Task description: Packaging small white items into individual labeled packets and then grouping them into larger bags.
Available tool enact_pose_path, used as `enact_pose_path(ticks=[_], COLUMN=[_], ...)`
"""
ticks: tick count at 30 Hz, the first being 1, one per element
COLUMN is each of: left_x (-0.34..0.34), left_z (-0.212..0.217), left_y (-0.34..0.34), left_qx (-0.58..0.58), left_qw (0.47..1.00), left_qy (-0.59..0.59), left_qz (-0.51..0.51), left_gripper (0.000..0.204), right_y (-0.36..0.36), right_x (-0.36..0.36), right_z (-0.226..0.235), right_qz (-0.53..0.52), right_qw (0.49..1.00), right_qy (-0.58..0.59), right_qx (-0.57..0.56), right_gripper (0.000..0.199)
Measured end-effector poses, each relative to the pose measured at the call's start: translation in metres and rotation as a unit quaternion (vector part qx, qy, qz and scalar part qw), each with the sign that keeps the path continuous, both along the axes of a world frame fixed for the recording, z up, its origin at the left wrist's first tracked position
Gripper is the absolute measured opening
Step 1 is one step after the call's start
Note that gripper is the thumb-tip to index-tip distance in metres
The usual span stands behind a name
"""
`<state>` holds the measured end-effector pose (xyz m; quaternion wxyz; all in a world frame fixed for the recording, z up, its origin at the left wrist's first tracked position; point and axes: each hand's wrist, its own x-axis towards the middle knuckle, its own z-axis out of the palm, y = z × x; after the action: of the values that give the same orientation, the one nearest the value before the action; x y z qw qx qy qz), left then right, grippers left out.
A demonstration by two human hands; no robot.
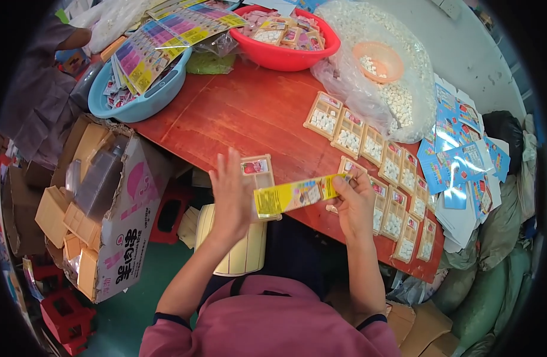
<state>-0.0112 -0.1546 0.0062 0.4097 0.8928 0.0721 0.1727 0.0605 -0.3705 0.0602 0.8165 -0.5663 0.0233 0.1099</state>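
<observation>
My right hand [353, 199] pinches the right end of a yellow printed card strip [306, 193], which is held above the table's near edge. At the strip's left end is my left hand [230, 193], upright with its fingers stretched out and the palm turned inward; I cannot tell whether the palm touches the card. Behind the strip and beside that palm is a tan plastic tray [260, 165] with compartments and a small red-printed packet in one of them. The strip and hand partly hide this tray.
Several tan trays [348, 138] of white pieces lie in rows on the red table [226, 113]. Behind them are a clear bag [401, 95] of white pieces, a red basin [285, 56] and a blue basin [148, 107]. Blue printed cards [458, 157] lie right; a carton [127, 220] stands left.
</observation>
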Motion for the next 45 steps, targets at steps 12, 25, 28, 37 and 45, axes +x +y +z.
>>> enact_pose_path(ticks=[12,25,28,37,45], left_x=[-0.012,-0.001,-0.001,-0.023,-0.022], left_z=[0.007,-0.014,-0.020,-0.041,-0.032], left_y=[0.035,0.042,0.044,0.033,0.019], left_qx=[-0.455,-0.434,-0.433,-0.489,-0.633], left_qw=[0.889,0.895,0.894,0.865,0.768], left_qy=[0.044,0.059,0.066,0.071,0.065], left_qz=[0.029,0.081,0.091,0.090,0.068], left_gripper=[0.032,0.028,0.026,0.010,0.026], right_y=[0.051,0.062,0.064,0.078,0.076], right_x=[0.011,0.017,0.013,-0.006,-0.003], right_z=[-0.026,-0.052,-0.045,-0.050,-0.054], right_qz=[0.007,-0.010,0.017,0.042,0.035], right_qw=[0.996,0.972,0.925,0.836,0.849], right_qy=[-0.016,-0.075,-0.072,-0.200,-0.192], right_qx=[-0.090,-0.222,-0.372,-0.509,-0.491], right_gripper=[0.033,0.041,0.042,0.036,0.035])
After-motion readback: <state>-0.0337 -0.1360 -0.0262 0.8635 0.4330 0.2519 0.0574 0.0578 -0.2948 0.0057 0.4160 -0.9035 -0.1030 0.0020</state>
